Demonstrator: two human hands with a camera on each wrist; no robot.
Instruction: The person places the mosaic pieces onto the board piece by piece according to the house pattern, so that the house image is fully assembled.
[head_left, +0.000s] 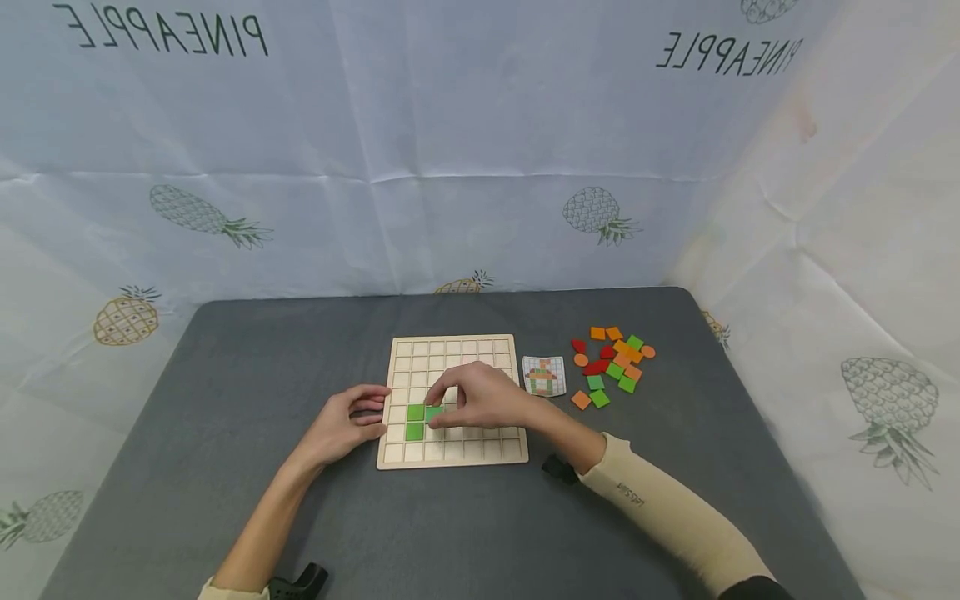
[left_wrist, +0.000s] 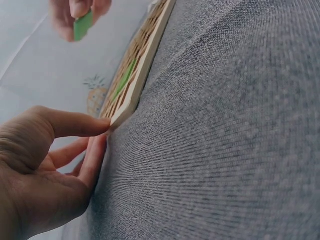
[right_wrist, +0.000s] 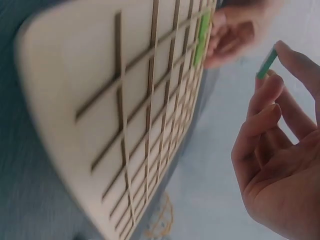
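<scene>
A wooden grid board [head_left: 450,350] lies on the grey table, with two light green square tiles, one [head_left: 416,412] behind the other [head_left: 414,432], in cells near its left side. My right hand [head_left: 483,396] is over the board and pinches a darker green square tile [right_wrist: 267,63] between thumb and fingertip. In the right wrist view that tile is held tilted, apart from the board. My left hand [head_left: 341,427] rests at the board's left edge. Its thumb and fingers touch the edge in the left wrist view [left_wrist: 110,124].
Right of the board lies a small card [head_left: 543,377] with a coloured grid pattern. Beyond it are scattered loose orange, red and green pieces [head_left: 622,361], some square and some round. A pineapple-print cloth [head_left: 450,233] hangs behind the table [head_left: 300,350].
</scene>
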